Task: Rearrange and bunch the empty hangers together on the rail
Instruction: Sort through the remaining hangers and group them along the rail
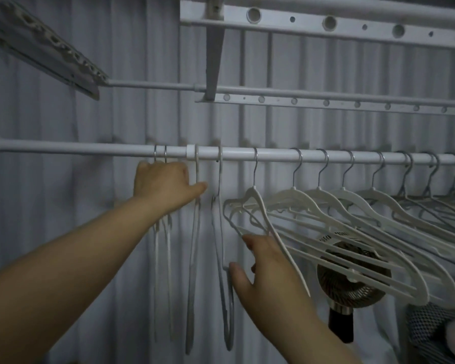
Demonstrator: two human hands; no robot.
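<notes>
Left hand closed round the hanger necks; right hand, open, touches the next hanger rightward along the rail.

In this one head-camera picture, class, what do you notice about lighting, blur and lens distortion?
Head view: dim, bluish, flat light with no glare; the rail bows slightly from the wide-angle lens; the thin hanger between the hands is motion-blurred; left hand and right hand look soft; lower right corner is murky.

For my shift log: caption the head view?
Left hand gathers edge-on hangers on the rail; right hand reaches toward the spread white hangers.
</notes>
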